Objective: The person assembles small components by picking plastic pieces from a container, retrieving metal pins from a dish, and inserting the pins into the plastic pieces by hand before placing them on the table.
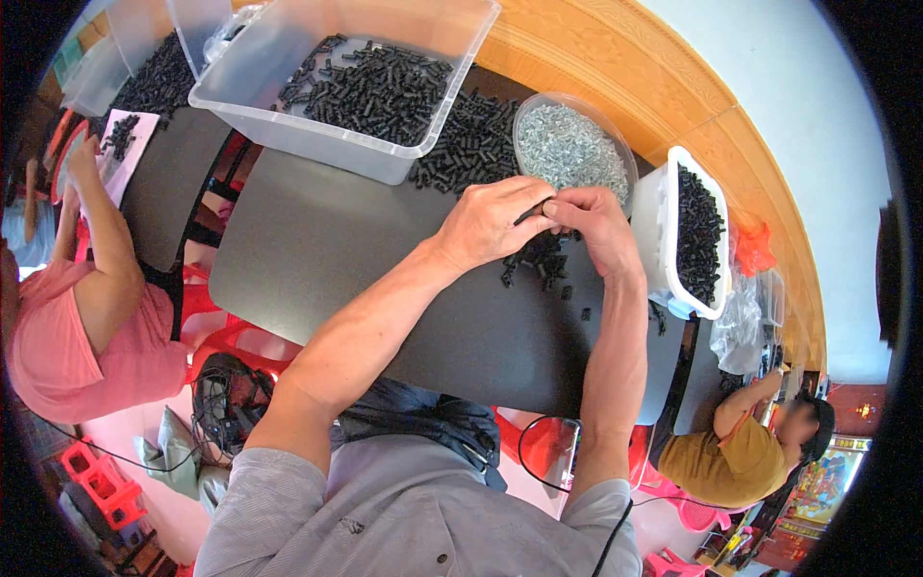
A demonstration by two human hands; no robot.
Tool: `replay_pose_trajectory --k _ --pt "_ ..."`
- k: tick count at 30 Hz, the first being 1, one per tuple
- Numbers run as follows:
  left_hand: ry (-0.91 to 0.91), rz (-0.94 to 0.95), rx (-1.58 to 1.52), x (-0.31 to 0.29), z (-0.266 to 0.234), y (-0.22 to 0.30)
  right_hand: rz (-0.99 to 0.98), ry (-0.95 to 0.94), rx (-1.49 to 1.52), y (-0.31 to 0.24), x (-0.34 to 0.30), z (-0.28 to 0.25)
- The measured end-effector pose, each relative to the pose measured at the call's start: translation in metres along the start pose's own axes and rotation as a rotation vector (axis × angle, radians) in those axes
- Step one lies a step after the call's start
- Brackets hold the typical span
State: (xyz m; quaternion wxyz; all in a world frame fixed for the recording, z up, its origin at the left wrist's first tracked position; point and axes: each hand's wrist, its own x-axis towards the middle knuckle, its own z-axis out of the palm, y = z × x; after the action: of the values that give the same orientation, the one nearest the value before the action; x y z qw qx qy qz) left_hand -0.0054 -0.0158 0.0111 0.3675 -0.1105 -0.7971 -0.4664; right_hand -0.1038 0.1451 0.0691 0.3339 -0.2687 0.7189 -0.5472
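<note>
Above the dark table my left hand (490, 223) and my right hand (594, 223) meet, fingertips touching. The left is closed in a pinch on a small black plastic part (544, 205), of which only a bit shows. My right thumb and fingers press together against it; whatever they hold is hidden. Just below the hands lies a loose pile of small black plastic parts (540, 264). Right behind them stands a round clear tub (524, 154) filled with small silvery metal pieces (572, 144), too small to name.
A large clear bin (288, 135) of black parts stands at the back left, with more parts (471, 144) heaped beside it. A white container (658, 236) of black parts is on the right. People in pink (115, 327) and mustard (721, 452) shirts sit at either side.
</note>
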Motion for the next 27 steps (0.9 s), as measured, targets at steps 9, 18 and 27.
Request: replay_pose_trajectory --k 9,18,27 --pt "0.046 0.035 0.06 0.001 0.003 -0.001 0.026 0.0 0.015 0.0 -0.002 -0.003" --pt "0.128 0.069 0.04 0.002 0.003 -0.011 -0.022 0.057 0.039 -0.005 -0.001 -0.001" --pt "0.091 -0.02 0.001 0.001 0.006 -0.009 -0.131 0.387 -0.434 -0.013 0.0 0.018"
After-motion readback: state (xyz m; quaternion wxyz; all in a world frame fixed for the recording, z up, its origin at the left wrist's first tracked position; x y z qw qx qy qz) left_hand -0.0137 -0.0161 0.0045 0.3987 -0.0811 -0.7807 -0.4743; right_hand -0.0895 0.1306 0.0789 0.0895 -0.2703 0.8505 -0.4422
